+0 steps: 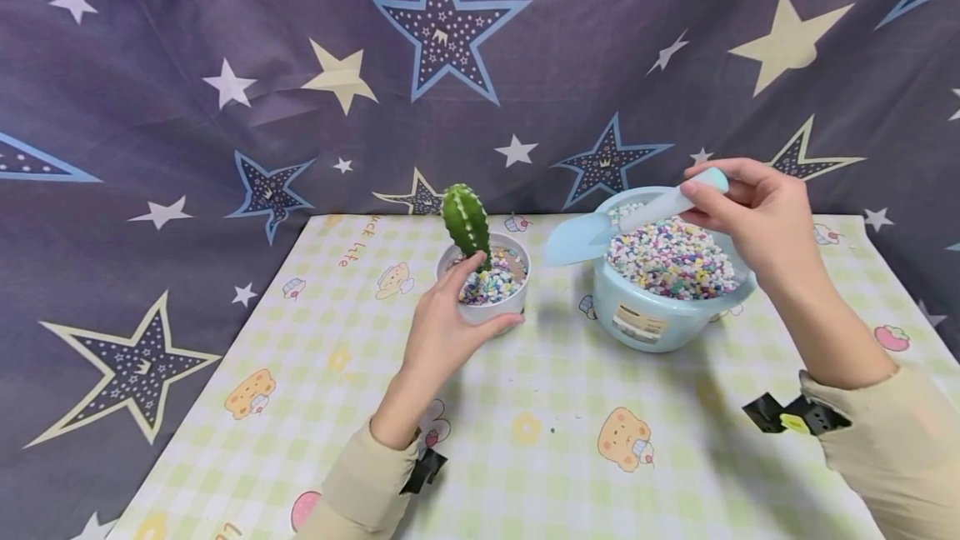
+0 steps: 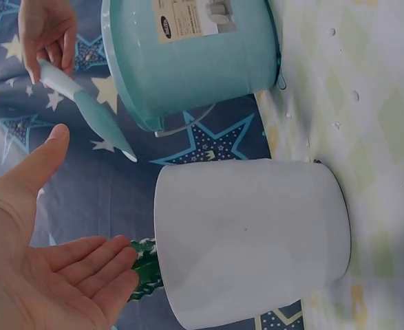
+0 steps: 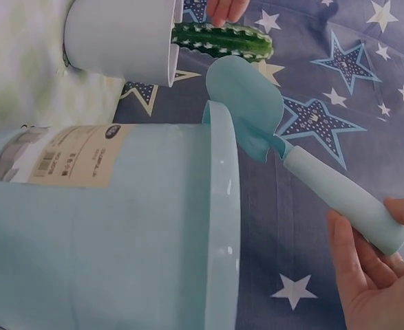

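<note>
A green cactus [image 1: 466, 225] stands in a white pot [image 1: 491, 317], leaning slightly left, with colourful pebbles [image 1: 491, 283] around its base. My left hand [image 1: 448, 317] is at the near left of the pot, fingers extended by the cactus and thumb stretched apart. In the left wrist view its fingers lie close to the cactus above the rim and grip nothing. My right hand [image 1: 765, 207] pinches the handle end of a light blue trowel [image 3: 339, 192]. The trowel's blade [image 1: 579, 238] points left, past the rim of the blue bucket [image 1: 652, 327], which holds many multicoloured pebbles [image 1: 671, 261].
A checked cloth [image 1: 525, 473] with cartoon prints covers the table. Behind it hangs a dark curtain [image 1: 285, 15] with stars. The bucket carries a paper label [image 2: 188, 17] and has a thin wire handle [image 2: 186, 124]. A few tiny specks [image 1: 553, 430] dot the cloth.
</note>
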### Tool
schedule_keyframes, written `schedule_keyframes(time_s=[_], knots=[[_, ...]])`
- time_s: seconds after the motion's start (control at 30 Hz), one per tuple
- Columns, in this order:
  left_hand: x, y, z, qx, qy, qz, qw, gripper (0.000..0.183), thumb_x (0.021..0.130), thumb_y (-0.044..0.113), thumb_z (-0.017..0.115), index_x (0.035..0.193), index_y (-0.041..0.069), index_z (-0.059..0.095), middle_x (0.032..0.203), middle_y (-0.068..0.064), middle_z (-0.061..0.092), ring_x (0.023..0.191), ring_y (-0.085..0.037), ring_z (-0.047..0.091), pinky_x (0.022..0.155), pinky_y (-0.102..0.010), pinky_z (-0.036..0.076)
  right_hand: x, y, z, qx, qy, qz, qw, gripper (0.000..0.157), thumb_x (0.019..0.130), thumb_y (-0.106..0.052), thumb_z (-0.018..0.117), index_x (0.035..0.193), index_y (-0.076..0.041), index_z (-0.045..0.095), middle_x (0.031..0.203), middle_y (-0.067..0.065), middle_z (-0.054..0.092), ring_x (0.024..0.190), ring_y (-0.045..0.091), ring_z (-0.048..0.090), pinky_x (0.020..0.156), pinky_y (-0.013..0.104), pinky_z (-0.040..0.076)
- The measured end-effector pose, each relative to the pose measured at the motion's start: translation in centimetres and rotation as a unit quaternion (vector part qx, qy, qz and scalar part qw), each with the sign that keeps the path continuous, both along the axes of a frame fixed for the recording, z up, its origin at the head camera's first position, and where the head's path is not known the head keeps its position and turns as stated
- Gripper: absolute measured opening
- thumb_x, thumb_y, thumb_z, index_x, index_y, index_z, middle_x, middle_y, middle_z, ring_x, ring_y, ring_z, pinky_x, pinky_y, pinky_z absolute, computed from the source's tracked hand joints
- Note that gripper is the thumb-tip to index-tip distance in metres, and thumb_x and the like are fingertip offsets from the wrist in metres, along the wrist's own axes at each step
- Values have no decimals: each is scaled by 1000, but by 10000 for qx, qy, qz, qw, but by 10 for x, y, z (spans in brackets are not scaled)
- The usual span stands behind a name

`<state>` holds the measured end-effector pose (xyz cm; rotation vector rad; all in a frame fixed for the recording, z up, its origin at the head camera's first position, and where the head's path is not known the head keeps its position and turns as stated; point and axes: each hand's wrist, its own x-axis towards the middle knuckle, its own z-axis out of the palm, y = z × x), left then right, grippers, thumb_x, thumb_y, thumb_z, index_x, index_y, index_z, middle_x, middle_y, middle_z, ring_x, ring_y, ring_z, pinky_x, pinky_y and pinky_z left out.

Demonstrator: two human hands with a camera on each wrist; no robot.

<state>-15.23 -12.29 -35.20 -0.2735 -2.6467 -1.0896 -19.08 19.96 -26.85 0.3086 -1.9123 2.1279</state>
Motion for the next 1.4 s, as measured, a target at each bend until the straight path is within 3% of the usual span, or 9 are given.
schedule_keyframes(time_s=[0.37, 0.6, 0.97, 1.2, 1.4], knots=[[-3, 10, 1, 8, 60, -142, 9999, 88, 69, 45, 89, 144, 17, 53, 145, -7, 57, 137, -31, 51, 114, -53, 42, 6, 16, -2, -574, 193, 132, 9981, 17, 86, 10, 69, 99, 1, 75, 81, 3, 77, 70, 12, 76, 68, 24, 62], [-7, 19, 1, 12, 171, -334, 9993, 88, 69, 45, 89, 144, 14, 53, 145, -9, 58, 136, -30, 53, 115, -53, 41, 13, 24, -4, -671, 249, -5, 9974, 18, 85, 8, 71, 103, 5, 73, 82, 4, 77, 69, 12, 75, 68, 25, 61], [-13, 36, 2, 49, -161, -538, 9984, 90, 72, 49, 86, 149, 21, 47, 153, -7, 50, 143, -29, 44, 117, -57, 37, 18, 39, -7, -939, 338, -227, 9947, 18, 84, 13, 69, 99, 5, 73, 82, 5, 77, 68, 12, 75, 67, 25, 62], [-19, 50, 2, 77, -236, -721, 9971, 97, 71, 49, 87, 152, 23, 41, 155, -5, 47, 140, -27, 48, 114, -52, 43, 22, 52, -7, -962, 473, -310, 9938, 20, 85, 15, 68, 103, 7, 72, 89, 7, 77, 71, 13, 75, 68, 24, 62], [-27, 67, 4, 60, -439, -782, 9959, 100, 71, 53, 86, 154, 25, 37, 158, -1, 43, 145, -24, 42, 118, -50, 38, 25, 65, -8, -904, 363, -524, 9939, 19, 85, 10, 70, 104, 6, 72, 91, 5, 76, 73, 12, 76, 69, 23, 61]])
